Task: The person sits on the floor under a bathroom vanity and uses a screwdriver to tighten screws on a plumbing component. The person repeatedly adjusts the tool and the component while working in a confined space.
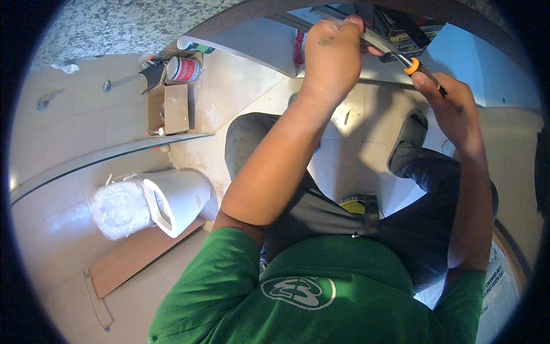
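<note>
My right hand (450, 103) is closed around the black and orange handle of a screwdriver (411, 66), which points up and to the left. Its tip meets a long grey metal strip (379, 43), or lies right against it; the exact contact is too small to tell. Closed on that strip from the left, my left hand (335, 54) has its thumb along the top and hides part of it. Both hands are raised at the opening of a cabinet (252, 46) under a speckled stone counter (126, 26).
A glass panel edge (109, 157) runs across the left side. Beyond it stand a cardboard box (176, 109) and a red-labelled can (184, 69). A white toilet (186, 198) and a wooden board (140, 258) are at lower left. Newspaper (497, 281) lies at lower right.
</note>
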`<state>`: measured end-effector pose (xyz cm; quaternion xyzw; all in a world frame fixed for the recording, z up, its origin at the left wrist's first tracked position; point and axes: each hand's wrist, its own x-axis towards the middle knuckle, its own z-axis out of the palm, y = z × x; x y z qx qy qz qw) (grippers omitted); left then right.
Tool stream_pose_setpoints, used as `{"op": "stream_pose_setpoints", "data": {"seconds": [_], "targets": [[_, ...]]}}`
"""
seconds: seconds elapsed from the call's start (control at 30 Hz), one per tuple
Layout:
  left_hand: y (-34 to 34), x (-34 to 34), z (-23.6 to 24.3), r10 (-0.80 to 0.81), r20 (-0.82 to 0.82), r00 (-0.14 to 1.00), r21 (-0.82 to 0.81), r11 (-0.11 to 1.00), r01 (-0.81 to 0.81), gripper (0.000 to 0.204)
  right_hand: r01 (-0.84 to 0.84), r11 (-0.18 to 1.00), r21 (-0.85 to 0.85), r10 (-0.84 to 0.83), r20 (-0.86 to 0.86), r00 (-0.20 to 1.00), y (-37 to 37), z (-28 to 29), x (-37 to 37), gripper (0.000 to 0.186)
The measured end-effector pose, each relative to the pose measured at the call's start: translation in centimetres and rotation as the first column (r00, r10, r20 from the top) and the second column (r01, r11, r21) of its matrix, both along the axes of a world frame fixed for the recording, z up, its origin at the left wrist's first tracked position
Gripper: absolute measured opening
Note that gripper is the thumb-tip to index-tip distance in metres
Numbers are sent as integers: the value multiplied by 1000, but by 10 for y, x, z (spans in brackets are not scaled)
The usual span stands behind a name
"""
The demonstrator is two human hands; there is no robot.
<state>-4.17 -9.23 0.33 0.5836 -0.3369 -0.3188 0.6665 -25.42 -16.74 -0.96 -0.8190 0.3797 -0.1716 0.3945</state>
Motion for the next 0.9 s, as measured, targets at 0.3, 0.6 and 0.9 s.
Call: {"op": "stream_pose_setpoints", "data": {"seconds": [0.3,0.6,0.9], "targets": [[3,4,6,-15,56,998,81,997,11,45,21,1000,-16,-22,-19,1000,-2,3,1,66],[3,12,5,-49,107,993,123,992,36,31,22,999,24,-20,-50,999,0,10,7,62],[4,14,1,-55,73,996,39,998,52,34,34,999,-6,-34,-22,999,7,17,11,62]]}}
